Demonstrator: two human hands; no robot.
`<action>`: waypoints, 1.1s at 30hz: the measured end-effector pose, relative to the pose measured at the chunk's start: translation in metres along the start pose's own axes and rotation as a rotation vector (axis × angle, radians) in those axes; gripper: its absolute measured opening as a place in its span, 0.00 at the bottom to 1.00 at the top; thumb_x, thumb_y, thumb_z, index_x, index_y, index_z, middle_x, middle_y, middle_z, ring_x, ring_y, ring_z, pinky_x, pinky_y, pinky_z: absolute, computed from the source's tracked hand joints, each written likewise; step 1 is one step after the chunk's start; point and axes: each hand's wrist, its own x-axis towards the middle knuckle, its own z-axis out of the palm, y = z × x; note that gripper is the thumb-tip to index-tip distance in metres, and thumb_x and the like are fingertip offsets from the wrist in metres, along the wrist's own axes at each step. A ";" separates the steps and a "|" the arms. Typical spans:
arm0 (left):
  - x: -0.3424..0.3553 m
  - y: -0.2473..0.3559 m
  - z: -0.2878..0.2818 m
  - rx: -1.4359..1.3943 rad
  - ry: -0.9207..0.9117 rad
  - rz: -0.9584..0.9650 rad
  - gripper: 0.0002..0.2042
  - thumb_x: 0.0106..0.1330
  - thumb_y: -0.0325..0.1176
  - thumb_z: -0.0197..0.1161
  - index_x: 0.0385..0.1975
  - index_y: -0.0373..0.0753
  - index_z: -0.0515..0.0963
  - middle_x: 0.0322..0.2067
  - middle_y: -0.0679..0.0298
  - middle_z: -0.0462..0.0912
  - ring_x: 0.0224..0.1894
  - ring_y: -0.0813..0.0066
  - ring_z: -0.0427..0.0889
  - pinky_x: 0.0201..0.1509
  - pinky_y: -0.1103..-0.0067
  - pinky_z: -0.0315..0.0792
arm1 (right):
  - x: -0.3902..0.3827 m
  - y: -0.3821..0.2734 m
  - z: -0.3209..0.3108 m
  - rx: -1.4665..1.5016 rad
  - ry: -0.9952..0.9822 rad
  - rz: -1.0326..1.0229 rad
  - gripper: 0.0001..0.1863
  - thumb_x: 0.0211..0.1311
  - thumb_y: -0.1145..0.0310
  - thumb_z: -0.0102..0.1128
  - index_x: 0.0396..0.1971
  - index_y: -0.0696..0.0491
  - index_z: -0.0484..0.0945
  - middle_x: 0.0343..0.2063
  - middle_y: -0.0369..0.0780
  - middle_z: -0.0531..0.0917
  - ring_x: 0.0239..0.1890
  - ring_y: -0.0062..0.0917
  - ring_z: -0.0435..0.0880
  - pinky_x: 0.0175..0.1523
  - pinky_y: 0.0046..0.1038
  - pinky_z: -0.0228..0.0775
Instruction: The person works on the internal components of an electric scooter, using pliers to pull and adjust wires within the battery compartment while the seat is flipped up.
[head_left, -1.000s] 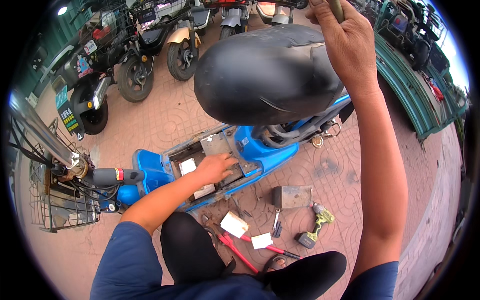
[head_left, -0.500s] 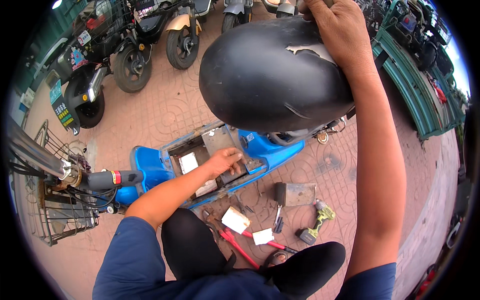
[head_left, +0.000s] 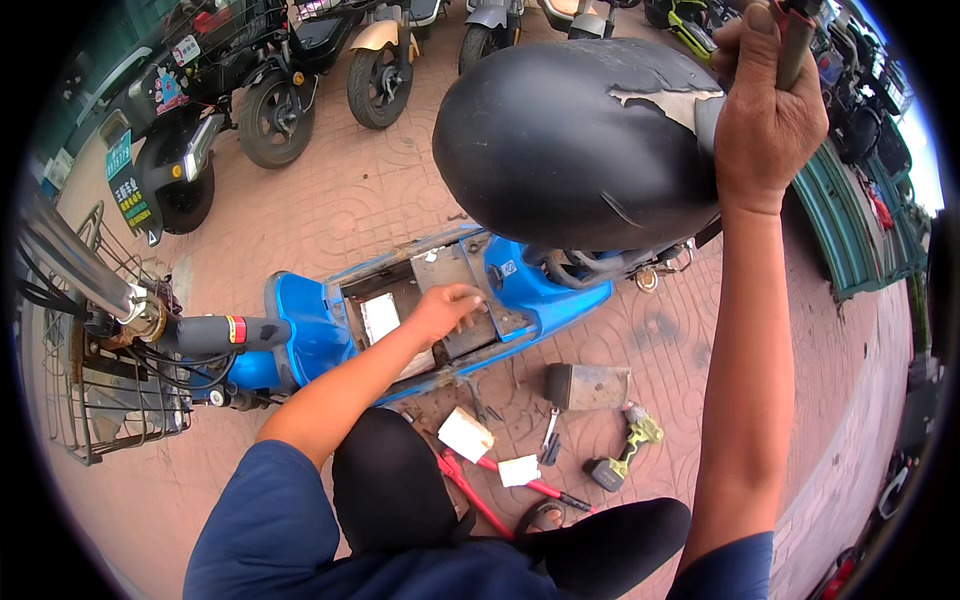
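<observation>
The blue scooter [head_left: 550, 295] lies across the view in front of me, its floor compartment uncovered. A white block [head_left: 380, 318] shows inside, beside a flat grey-brown plate [head_left: 443, 275]. My left hand [head_left: 443, 315] hovers over or rests on this plate, fingers loosely bent and apart, with nothing visible in them. The black seat [head_left: 570, 150], its cover torn at the back, stands above the scooter's rear. At the seat's back edge my right hand [head_left: 770, 135] is closed around a dark tubular bar [head_left: 795, 48] with a red part near its top.
By my knees lie red-handled cutters [head_left: 475, 495], two white pieces [head_left: 466, 434], a wrench [head_left: 551, 428], a green cordless drill [head_left: 625, 450] and a grey box [head_left: 588, 387]. Parked scooters [head_left: 380, 75] line the far side; a green cart [head_left: 860, 230] stands right. A wire basket [head_left: 125, 415] is left.
My right hand has moved right, from the seat's upper edge to the bar behind it. The seat appears farther right and shows more of its tear. My left hand stays over the plate.
</observation>
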 end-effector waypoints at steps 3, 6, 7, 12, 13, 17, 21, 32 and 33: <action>-0.010 -0.001 -0.029 -0.004 0.282 -0.003 0.09 0.76 0.36 0.63 0.41 0.36 0.81 0.29 0.69 0.81 0.26 0.82 0.75 0.28 0.80 0.71 | -0.088 -0.058 -0.015 0.178 0.110 0.204 0.16 0.82 0.61 0.57 0.45 0.62 0.81 0.30 0.34 0.83 0.29 0.15 0.75 0.34 0.18 0.66; -0.004 -0.020 -0.050 -0.063 0.577 -0.065 0.09 0.73 0.36 0.65 0.38 0.36 0.83 0.30 0.65 0.84 0.31 0.75 0.79 0.33 0.75 0.73 | -0.219 -0.106 -0.044 0.052 -0.452 0.844 0.16 0.80 0.59 0.59 0.48 0.59 0.82 0.29 0.37 0.82 0.33 0.17 0.78 0.40 0.24 0.72; 0.008 -0.045 -0.061 -0.032 0.677 -0.063 0.10 0.72 0.36 0.65 0.38 0.34 0.85 0.32 0.61 0.86 0.33 0.71 0.82 0.37 0.72 0.75 | -0.254 -0.114 -0.043 0.062 -0.601 1.119 0.19 0.80 0.56 0.58 0.47 0.59 0.82 0.28 0.39 0.81 0.32 0.20 0.78 0.40 0.28 0.72; 0.003 -0.070 -0.050 0.016 0.563 -0.295 0.11 0.75 0.39 0.64 0.43 0.37 0.81 0.34 0.63 0.81 0.32 0.71 0.78 0.34 0.72 0.74 | -0.381 -0.118 -0.044 0.048 -0.785 1.300 0.26 0.83 0.51 0.50 0.50 0.64 0.78 0.31 0.40 0.82 0.34 0.25 0.80 0.42 0.31 0.74; 0.001 -0.073 -0.049 -0.006 0.508 -0.316 0.13 0.75 0.40 0.64 0.45 0.35 0.81 0.36 0.62 0.81 0.33 0.68 0.79 0.37 0.70 0.75 | -0.385 -0.119 -0.042 0.063 -0.813 1.345 0.27 0.81 0.53 0.53 0.59 0.64 0.77 0.38 0.48 0.86 0.41 0.34 0.85 0.50 0.38 0.76; -0.004 -0.066 -0.041 -0.035 0.306 -0.347 0.21 0.74 0.42 0.66 0.50 0.26 0.79 0.43 0.53 0.84 0.41 0.58 0.85 0.50 0.61 0.83 | -0.383 -0.121 -0.028 -0.177 -0.876 1.024 0.30 0.74 0.56 0.60 0.68 0.59 0.75 0.42 0.57 0.86 0.44 0.46 0.87 0.52 0.41 0.77; -0.016 -0.054 -0.036 -0.036 0.242 -0.393 0.19 0.72 0.37 0.69 0.50 0.25 0.79 0.47 0.51 0.85 0.46 0.58 0.87 0.51 0.63 0.84 | -0.362 -0.120 -0.022 -0.269 -1.016 1.021 0.30 0.67 0.61 0.65 0.67 0.58 0.77 0.44 0.60 0.85 0.46 0.53 0.85 0.53 0.43 0.78; -0.020 -0.059 -0.036 -0.134 0.308 -0.232 0.12 0.71 0.34 0.72 0.41 0.28 0.85 0.40 0.57 0.88 0.43 0.67 0.88 0.48 0.69 0.84 | -0.382 -0.123 0.003 -0.445 -0.925 0.658 0.22 0.65 0.68 0.63 0.58 0.56 0.84 0.47 0.51 0.84 0.42 0.46 0.87 0.46 0.42 0.82; -0.020 -0.059 -0.037 -0.132 0.312 -0.221 0.12 0.71 0.34 0.72 0.40 0.28 0.85 0.40 0.57 0.88 0.42 0.67 0.88 0.47 0.69 0.84 | -0.381 -0.123 0.005 -0.469 -0.929 0.637 0.21 0.65 0.67 0.63 0.57 0.55 0.85 0.47 0.50 0.84 0.41 0.46 0.88 0.45 0.41 0.82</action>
